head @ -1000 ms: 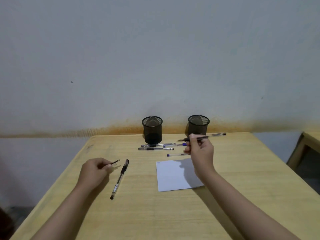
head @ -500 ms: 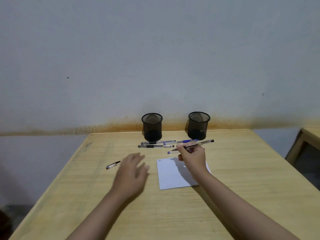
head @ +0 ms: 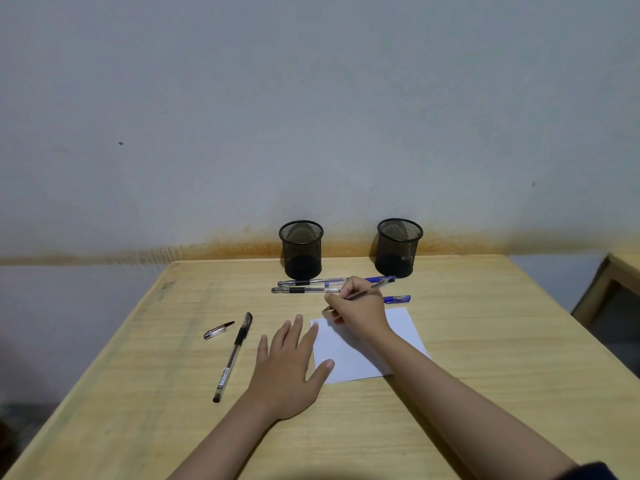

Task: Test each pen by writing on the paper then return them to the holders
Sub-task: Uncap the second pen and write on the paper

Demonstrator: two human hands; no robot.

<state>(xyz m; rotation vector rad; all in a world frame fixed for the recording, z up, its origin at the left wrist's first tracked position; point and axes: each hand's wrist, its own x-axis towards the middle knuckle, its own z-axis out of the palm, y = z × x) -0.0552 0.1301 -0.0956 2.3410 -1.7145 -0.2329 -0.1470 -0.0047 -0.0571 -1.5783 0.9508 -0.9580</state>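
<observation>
My right hand (head: 362, 311) grips an uncapped black pen (head: 367, 292), its tip down at the top left corner of the white paper (head: 401, 332). My left hand (head: 289, 367) lies flat with fingers spread, its fingertips and thumb on the paper's left edge. The pen's cap (head: 218, 330) lies on the table to the left. A capped black pen (head: 233, 360) lies beside the cap. Two black pens (head: 304, 286) and two blue pens (head: 396, 299) lie in front of two empty black mesh holders (head: 302, 249) (head: 399, 247).
The wooden table (head: 485, 375) stands against a grey wall. Its left edge runs diagonally from the far left corner to the near left. Part of another wooden piece of furniture (head: 609, 292) shows at the right.
My left hand let go of the cap at the left and moved right onto the paper's edge. My right hand lowered the pen from near the holders to the paper.
</observation>
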